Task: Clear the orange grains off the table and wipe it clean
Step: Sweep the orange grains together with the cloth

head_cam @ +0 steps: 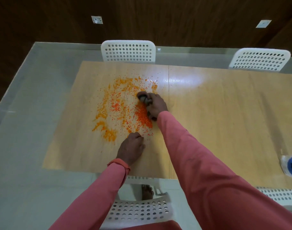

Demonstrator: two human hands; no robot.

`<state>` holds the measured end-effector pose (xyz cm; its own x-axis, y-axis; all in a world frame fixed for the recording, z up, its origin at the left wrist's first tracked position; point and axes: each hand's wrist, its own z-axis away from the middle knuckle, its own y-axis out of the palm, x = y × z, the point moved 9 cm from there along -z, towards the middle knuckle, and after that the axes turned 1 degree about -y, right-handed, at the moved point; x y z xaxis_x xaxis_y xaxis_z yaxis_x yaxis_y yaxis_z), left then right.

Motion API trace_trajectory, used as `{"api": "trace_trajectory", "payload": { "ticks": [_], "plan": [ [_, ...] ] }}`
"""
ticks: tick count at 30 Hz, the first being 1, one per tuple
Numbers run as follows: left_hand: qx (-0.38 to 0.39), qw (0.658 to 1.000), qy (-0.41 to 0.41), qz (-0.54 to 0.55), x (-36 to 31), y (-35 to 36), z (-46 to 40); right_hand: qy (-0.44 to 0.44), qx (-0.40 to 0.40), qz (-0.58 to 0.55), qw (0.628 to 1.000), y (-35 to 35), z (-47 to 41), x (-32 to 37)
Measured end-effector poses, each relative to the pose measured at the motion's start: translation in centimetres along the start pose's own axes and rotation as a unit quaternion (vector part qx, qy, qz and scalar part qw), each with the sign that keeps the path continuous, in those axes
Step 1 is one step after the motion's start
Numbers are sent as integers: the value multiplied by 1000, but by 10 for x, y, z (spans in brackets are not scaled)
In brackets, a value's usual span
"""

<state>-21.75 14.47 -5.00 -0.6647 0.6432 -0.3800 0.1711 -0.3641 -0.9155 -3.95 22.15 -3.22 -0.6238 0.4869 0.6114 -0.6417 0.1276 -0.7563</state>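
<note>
Orange grains [123,107] lie scattered in a wide patch over the left half of the light wooden table [216,113], with a denser heap [142,116] near its right side. My right hand [156,106] rests at the heap's right edge, fingers curled around a dark grey cloth [142,97] that pokes out at the fingertips. My left hand [131,147] lies on the table below the patch, fingers bent down and touching the surface at the lowest grains; nothing shows in it.
White perforated chairs stand at the far side [127,51] and far right [259,59], one right below me [138,211] and another at the lower right [281,195]. A blue and white object [291,165] sits at the table's right edge. My bare foot [147,191] shows under the table.
</note>
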Motion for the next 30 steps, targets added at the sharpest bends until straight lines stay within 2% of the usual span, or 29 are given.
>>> {"api": "trace_trajectory", "payload": {
  "ticks": [2,5,9,13,16,19,22,25,28,30],
  "plan": [
    [-7,1000,8,-14,9,-7,4,23,-60,-14,998,-16,12,-14],
    [-13,1000,7,-24,24,-14,7,79,-132,54,987,-37,36,-59],
    [-9,1000,-26,-14,49,-19,11,183,-137,145,963,-33,63,-96],
    [-7,1000,-19,-14,70,-24,17,162,-110,147,970,6,59,-39],
    [-2,1000,-4,-15,89,-34,22,133,-82,77,985,40,45,12],
    [20,999,22,-19,111,-38,30,155,-111,19,981,45,40,27],
    [32,997,65,-9,123,-40,34,199,-185,26,962,21,61,9],
    [52,991,120,-11,127,-36,35,279,-247,64,926,9,106,-32],
    [68,985,158,-4,128,-36,35,372,-255,90,888,20,151,-57],
    [71,982,174,2,128,-37,35,389,-246,103,882,35,159,-46]
  ]
}}
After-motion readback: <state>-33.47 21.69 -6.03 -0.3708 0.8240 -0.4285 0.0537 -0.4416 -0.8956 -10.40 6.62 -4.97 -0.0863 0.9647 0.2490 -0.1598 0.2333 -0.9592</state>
